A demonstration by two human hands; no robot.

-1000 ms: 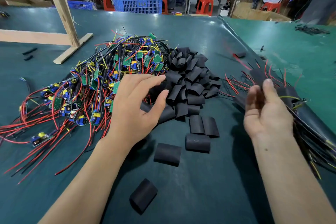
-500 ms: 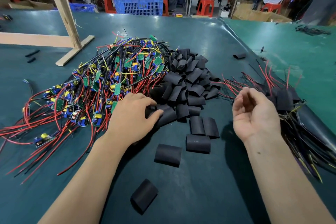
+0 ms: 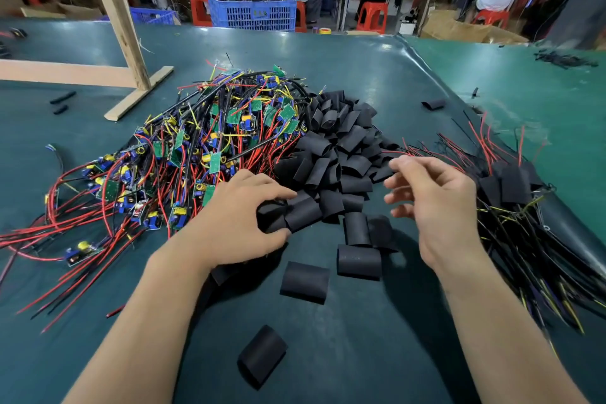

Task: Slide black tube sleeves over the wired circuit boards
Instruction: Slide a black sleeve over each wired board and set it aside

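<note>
A tangled heap of green wired circuit boards with red, black and yellow leads lies at centre left. A pile of black tube sleeves sits beside it on its right. My left hand rests at the pile's near edge, with fingers and thumb curled round a black tube sleeve. My right hand hovers over the pile's right side, loosely curled and holding nothing. Boards with sleeves on them lie in a heap at the right. Loose sleeves lie in front.
The green table mat has a raised seam running to the back right. A wooden frame stands at the back left, with a blue crate behind it. Several people sit on red stools at far benches.
My left hand dropped onto the near edge of the sleeve pile and closed its fingers on a sleeve. My right hand left the sleeved heap and swung left, turning palm down.
</note>
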